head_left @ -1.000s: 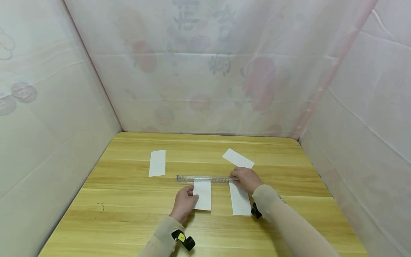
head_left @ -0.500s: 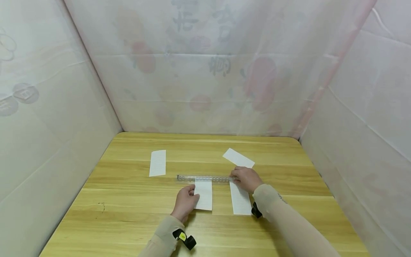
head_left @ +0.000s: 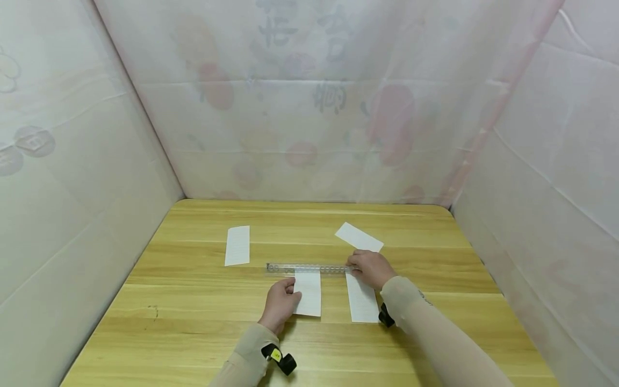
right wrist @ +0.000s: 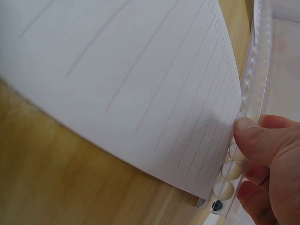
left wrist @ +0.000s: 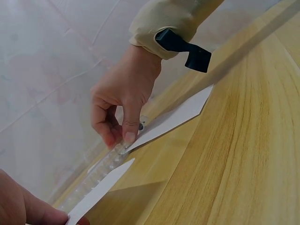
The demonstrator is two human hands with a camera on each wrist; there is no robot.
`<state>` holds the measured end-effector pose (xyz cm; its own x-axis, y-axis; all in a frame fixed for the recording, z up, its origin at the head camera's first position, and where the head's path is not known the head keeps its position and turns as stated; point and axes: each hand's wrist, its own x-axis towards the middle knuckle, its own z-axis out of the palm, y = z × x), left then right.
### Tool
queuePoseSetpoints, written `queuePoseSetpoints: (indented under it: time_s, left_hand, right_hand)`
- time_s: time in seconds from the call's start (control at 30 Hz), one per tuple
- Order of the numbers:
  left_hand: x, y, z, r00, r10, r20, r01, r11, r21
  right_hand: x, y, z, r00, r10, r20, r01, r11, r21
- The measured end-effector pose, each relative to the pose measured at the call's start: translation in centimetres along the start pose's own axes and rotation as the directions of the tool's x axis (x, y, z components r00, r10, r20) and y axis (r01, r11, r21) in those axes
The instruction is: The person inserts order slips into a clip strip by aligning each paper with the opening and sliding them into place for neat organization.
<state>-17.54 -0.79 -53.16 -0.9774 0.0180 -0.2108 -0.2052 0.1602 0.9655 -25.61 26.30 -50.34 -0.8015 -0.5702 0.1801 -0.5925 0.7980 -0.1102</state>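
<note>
A clear plastic ticket rail (head_left: 309,268) with a row of round beads inside lies crosswise in the head view. My right hand (head_left: 372,269) pinches its right end; the right wrist view shows the thumb (right wrist: 253,136) on the rail, beside a lined paper slip (right wrist: 154,93). That slip (head_left: 362,301) has its top at the rail's right end. My left hand (head_left: 280,303) pinches the left edge of a second paper slip (head_left: 308,295), thumb on top. This slip's top edge lies at the rail's middle; whether it is inside the rail is hard to tell.
One loose paper slip (head_left: 237,245) lies at the back left of the wooden table (head_left: 193,301). Another slip (head_left: 359,237) lies slanted behind my right hand. Fabric walls (head_left: 300,123) enclose the table at the back and sides.
My left hand and the slip it holds have shifted slightly to the right along the rail. The right hand still holds the rail's end in the same place.
</note>
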Motion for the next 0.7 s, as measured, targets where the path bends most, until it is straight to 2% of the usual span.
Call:
queuePoseSetpoints:
  time_s: [0.7]
  left_hand:
    - [0.02, 0.43, 0.93, 1.000, 0.012, -0.010, -0.011, 0.998, 0.064]
  right_hand:
    - [0.00, 0.10, 0.16, 1.000, 0.009, 0.006, -0.009, 1.000, 0.002]
